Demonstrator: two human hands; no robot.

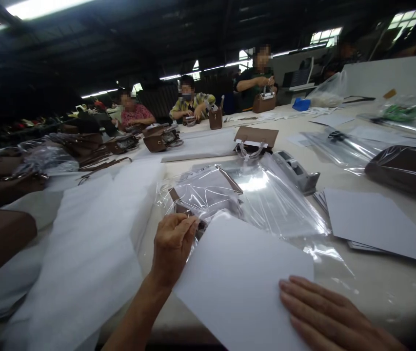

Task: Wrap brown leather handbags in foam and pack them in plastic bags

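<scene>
white sheet (244, 278) overhangs near edge of counter (383, 292); bare room to its r, foam wrap (94, 234) close on l. sheet's plain, smooth, far end against clear bag (204, 192), shiny, crinkled. l hand (173, 241) pinching bag's near edge; r hand (325, 309) flat, fingers straight, on sheet's r side.

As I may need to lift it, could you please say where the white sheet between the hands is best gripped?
Probably pinch its right edge, from the right: the white sheet looks thin and flat, its far end meets the clear plastic, and the right hand rests on that side.
</scene>
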